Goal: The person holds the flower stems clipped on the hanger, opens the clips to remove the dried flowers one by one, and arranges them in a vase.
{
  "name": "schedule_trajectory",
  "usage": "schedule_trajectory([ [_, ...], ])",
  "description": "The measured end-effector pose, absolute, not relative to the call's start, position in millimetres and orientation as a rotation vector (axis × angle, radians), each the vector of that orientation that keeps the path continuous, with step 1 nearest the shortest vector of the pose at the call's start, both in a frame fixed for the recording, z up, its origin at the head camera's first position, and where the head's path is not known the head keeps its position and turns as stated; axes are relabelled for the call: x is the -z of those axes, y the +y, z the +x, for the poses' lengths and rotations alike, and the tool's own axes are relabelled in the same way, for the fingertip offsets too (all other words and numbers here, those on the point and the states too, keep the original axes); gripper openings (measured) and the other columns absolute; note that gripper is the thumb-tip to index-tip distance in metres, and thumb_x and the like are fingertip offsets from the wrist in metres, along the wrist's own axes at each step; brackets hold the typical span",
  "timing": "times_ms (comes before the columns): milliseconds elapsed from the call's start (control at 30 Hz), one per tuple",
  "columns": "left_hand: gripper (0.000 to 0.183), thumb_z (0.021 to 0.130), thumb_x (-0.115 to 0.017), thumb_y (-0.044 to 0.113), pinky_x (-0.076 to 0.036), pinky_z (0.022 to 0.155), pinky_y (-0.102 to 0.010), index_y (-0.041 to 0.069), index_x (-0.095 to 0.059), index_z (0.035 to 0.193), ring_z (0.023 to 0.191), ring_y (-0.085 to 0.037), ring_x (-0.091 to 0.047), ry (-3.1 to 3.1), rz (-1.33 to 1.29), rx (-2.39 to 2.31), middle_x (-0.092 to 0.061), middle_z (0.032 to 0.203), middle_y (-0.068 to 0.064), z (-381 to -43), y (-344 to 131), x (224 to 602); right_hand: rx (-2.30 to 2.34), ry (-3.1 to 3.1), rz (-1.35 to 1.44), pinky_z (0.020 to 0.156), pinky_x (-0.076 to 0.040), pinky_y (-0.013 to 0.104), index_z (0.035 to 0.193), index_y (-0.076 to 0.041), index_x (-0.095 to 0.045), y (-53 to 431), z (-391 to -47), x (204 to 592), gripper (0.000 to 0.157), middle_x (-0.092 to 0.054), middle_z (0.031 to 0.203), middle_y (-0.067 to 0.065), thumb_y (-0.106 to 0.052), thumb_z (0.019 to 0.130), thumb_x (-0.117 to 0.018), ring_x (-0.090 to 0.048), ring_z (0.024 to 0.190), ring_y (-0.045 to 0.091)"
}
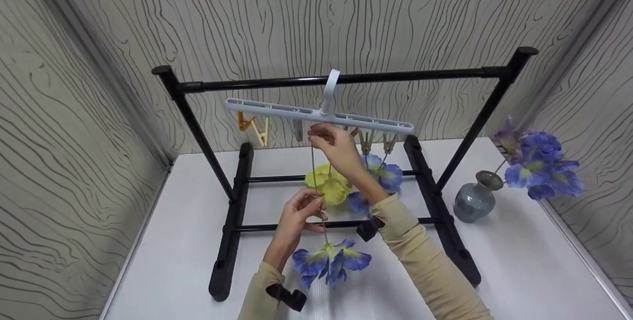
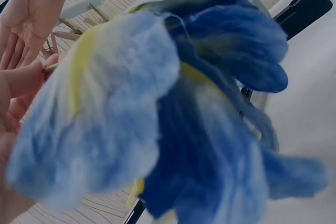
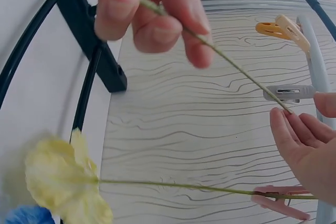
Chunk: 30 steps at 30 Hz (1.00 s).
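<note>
A blue-purple artificial iris (image 1: 331, 263) hangs head down on a long green stem (image 3: 236, 66). My left hand (image 1: 299, 213) pinches that stem above the bloom. At the stem's upper end, my right hand (image 1: 339, 147) holds it with thumb and fingertips, close beside a grey clothespin (image 3: 289, 93). The clothespin hangs from a pale blue clip hanger (image 1: 277, 109), which tilts down to the right. A pink clothespin (image 3: 281, 200) grips the stem of a yellow flower (image 1: 329, 186). In the left wrist view, the iris petals (image 2: 121, 103) cover much of the left hand.
The hanger hooks over a black rack's top bar (image 1: 420, 76). An orange clothespin (image 1: 244, 121) and a cream one (image 1: 261, 132) hang at its left. Further right, brown clothespins (image 1: 366, 141) hold blue flowers (image 1: 388, 176). A glazed vase (image 1: 474, 201) with flowers stands at right on the white table.
</note>
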<state>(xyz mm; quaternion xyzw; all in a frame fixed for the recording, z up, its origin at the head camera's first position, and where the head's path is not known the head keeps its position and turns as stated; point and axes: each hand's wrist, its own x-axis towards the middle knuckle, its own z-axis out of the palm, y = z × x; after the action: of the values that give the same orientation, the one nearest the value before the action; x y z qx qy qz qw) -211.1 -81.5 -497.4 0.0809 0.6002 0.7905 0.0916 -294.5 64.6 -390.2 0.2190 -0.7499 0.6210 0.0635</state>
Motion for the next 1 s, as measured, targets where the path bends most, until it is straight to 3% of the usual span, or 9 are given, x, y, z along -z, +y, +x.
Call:
schedule_trajectory([
  [367,0.027,0.106,-0.061,0.017,-0.063,0.06,-0.034,-0.002,-0.059,0.126,0.079,-0.018,-0.069,1.865,0.273,-2.192,-0.065,0.097,-0.009,-217,-86,490,-1.087,-2.281,0.96,0.098,-0.055,0.046,0.124,0.009,-0.064,78,-294,400,0.027,-0.066,0.124,0.024,0.011,0.097,-0.062,-0.063,0.118,0.038],
  [600,0.027,0.106,-0.06,0.016,-0.062,0.06,-0.034,-0.002,-0.061,0.126,0.079,-0.019,-0.069,1.909,0.276,-2.152,-0.065,0.096,-0.008,-220,-88,490,-0.652,-2.123,1.162,0.106,-0.05,0.045,0.12,0.01,-0.066,88,-292,403,0.03,-0.064,0.128,0.024,0.018,0.091,-0.063,-0.057,0.128,0.042],
  [833,0.031,0.107,-0.06,0.016,-0.062,0.06,-0.033,-0.004,-0.059,0.13,0.08,-0.018,-0.068,1.925,0.3,-2.107,-0.065,0.1,-0.012,-222,-89,490,-0.271,-2.044,1.316,0.107,-0.049,0.039,0.091,0.002,-0.073,96,-292,408,0.026,-0.072,0.099,0.014,0.024,0.079,-0.066,-0.066,0.114,0.032],
  [1000,0.032,0.106,-0.061,0.016,-0.062,0.059,-0.033,-0.003,-0.06,0.132,0.08,-0.018,-0.068,1.956,0.309,-2.057,-0.064,0.102,-0.014,-223,-88,488,-0.091,-2.029,1.343,0.097,-0.054,0.035,0.08,-0.001,-0.073,102,-292,407,0.024,-0.069,0.086,0.009,0.022,0.076,-0.072,-0.067,0.095,0.026],
])
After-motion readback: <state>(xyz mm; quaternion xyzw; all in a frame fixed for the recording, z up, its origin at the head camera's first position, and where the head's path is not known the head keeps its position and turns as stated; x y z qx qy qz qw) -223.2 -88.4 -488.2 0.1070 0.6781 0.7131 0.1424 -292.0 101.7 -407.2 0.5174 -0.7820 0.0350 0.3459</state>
